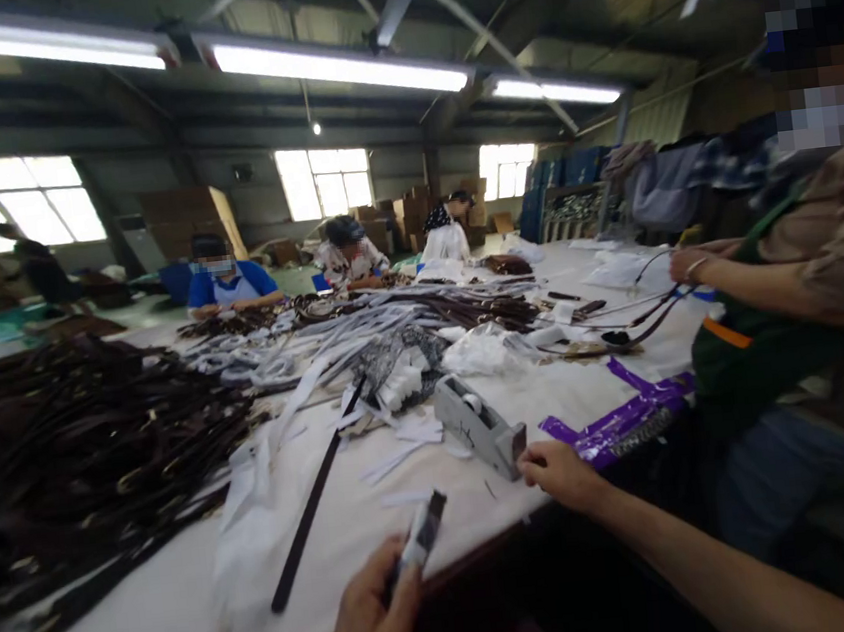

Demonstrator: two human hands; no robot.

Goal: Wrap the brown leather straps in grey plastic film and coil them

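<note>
My left hand [377, 602] is closed around a small white-wrapped piece with a dark end [424, 535], held above the table's front edge. The kind of piece is too blurred to tell. At the front end of a grey tape dispenser [471, 426], my right hand [559, 470] has its thumb and fingers pinched together. Whatever lies between those fingertips is too small to make out. A dark strap [314, 513] stretches across the white table cover, left of my left hand. White paper strips [396, 459] lie between that strap and the dispenser.
A big heap of dark straps [105, 460] covers the left side. Mid-table are white strips, a patterned bag [403, 358] and clear plastic [490, 349]. Purple printed plastic [622, 426] lies at the right edge, near a co-worker [788, 288] handling straps. Other people sit across the table.
</note>
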